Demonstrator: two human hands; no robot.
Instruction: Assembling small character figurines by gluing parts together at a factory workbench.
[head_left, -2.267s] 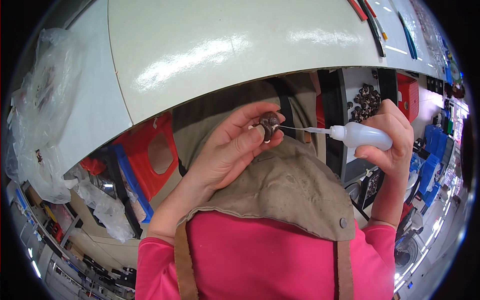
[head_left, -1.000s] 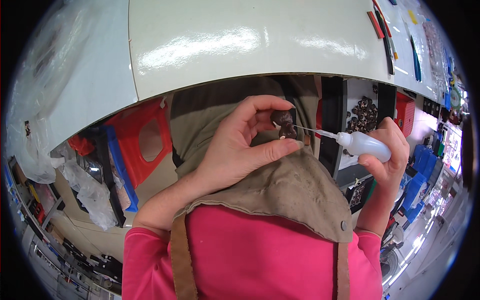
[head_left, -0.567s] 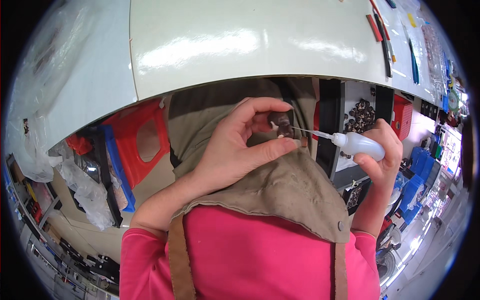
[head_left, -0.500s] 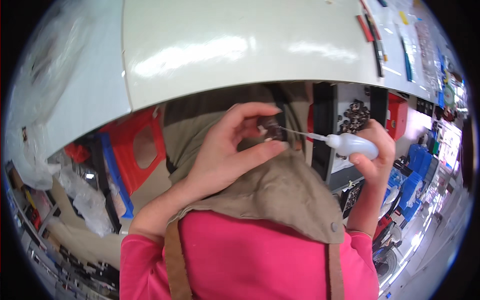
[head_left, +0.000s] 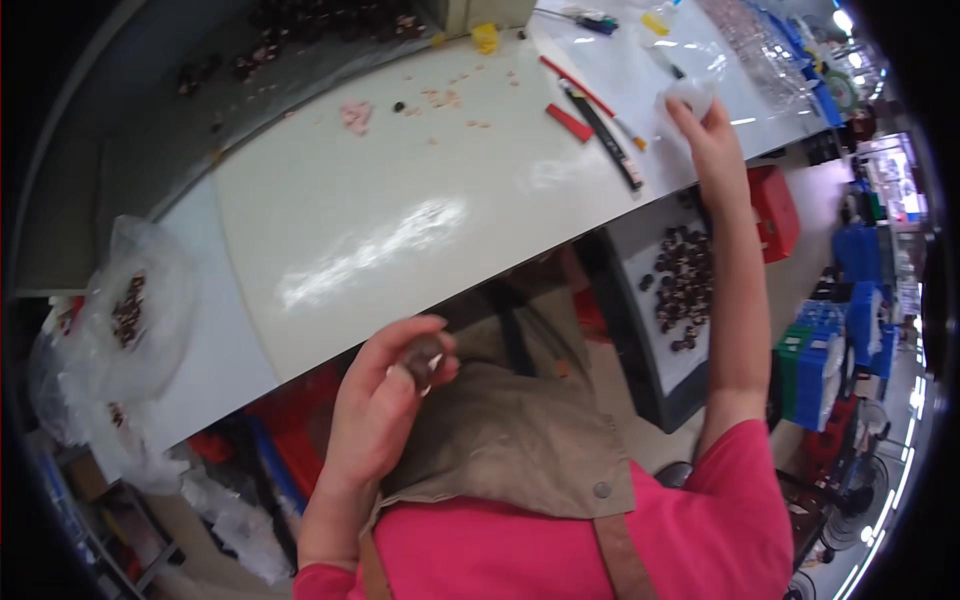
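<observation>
Holds a small dark brown piece (head_left: 424, 358) with pale spots in left hand (head_left: 385, 395), just in front of the near edge of the desk (head_left: 350, 220) and above the brown apron (head_left: 500, 440). Pinches it between thumb below and curled fingers above, parted only by the thickness of the piece, with part of it hidden in the grip.

Holds right hand (head_left: 712, 125) far out over the right part of the desk, with fingers bent around a translucent white bottle (head_left: 690, 97). Grips it with a gap no wider than the bottle, as far as visible; blurs there, hiding some of the fingertips. Cannot tell touching from hovering over the desk at that spot.

Has a red block (head_left: 568, 122), a black tool (head_left: 603, 138) and a thin red stick (head_left: 578, 85) lying close together to the left of the bottle. Passes right forearm over the right side of a black-walled tray (head_left: 650, 395), with many dark pieces (head_left: 682, 275) heaped on its white bottom. Faces a pinkish lump (head_left: 355, 116) and pale crumbs (head_left: 440, 98) toward the far side of the desk.
</observation>
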